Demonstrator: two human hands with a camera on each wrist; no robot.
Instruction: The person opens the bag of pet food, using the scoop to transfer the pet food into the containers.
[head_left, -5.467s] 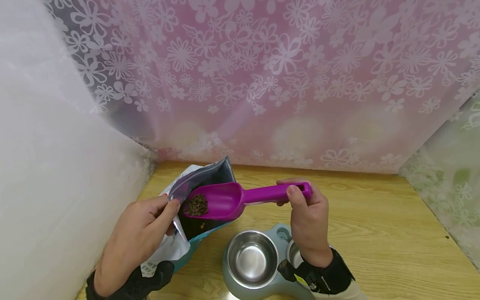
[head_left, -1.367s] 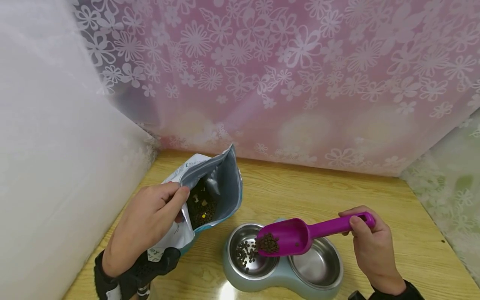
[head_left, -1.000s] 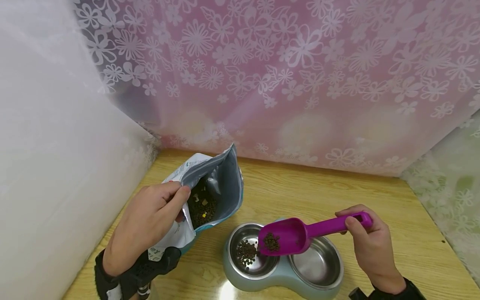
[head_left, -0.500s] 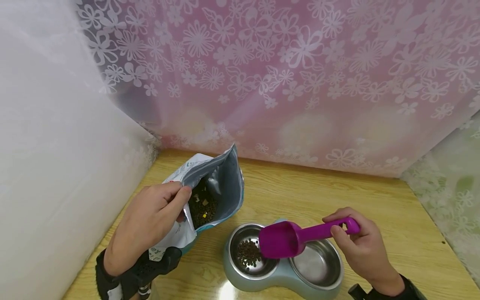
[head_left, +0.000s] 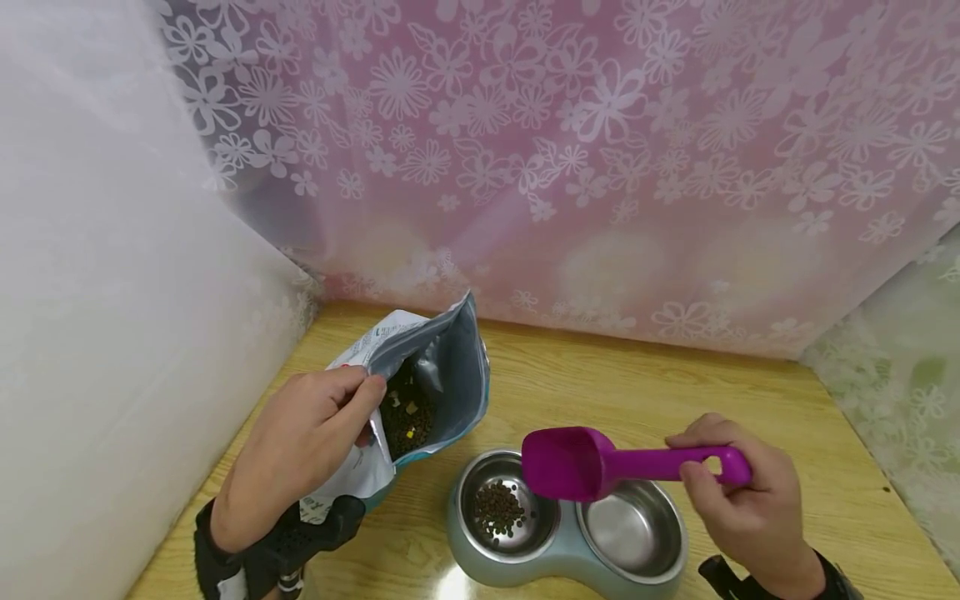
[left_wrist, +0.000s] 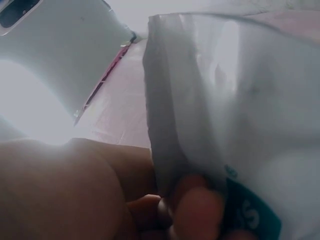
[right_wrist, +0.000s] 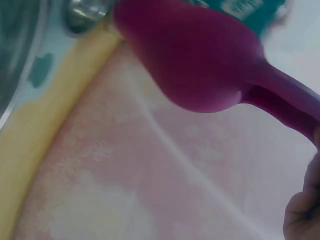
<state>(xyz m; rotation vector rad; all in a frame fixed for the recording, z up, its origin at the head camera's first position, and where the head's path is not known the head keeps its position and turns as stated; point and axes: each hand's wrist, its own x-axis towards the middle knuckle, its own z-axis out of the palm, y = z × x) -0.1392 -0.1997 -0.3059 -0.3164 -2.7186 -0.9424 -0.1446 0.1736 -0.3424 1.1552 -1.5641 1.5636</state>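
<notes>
My left hand [head_left: 300, 442] pinches the near edge of an open pet food bag [head_left: 461, 392], keeping its mouth wide. Brown kibble [head_left: 408, 412] with a few pale and yellow bits shows inside. In the head view my right hand [head_left: 753, 500] grips the handle of a purple scoop [head_left: 566, 462], whose visible hollow holds no kibble. The scoop hangs tilted above the double pet bowl [head_left: 566, 546], over the rim between the two steel dishes. A small heap of kibble [head_left: 498, 508] lies in the left dish; the right dish [head_left: 633, 533] is bare.
The wooden table [head_left: 675, 383] runs back to a pink flowered curtain [head_left: 525, 167]. A white sheet [head_left: 135, 292] closes off the left side, and a green flowered sheet [head_left: 907, 367] the right. Black straps with cameras are on both wrists.
Earlier the scoop carried kibble from the bag to the bowl. Its load has tipped into the left dish. Lately my right hand has turned and lifted the scoop slightly; my left hand keeps its hold.
</notes>
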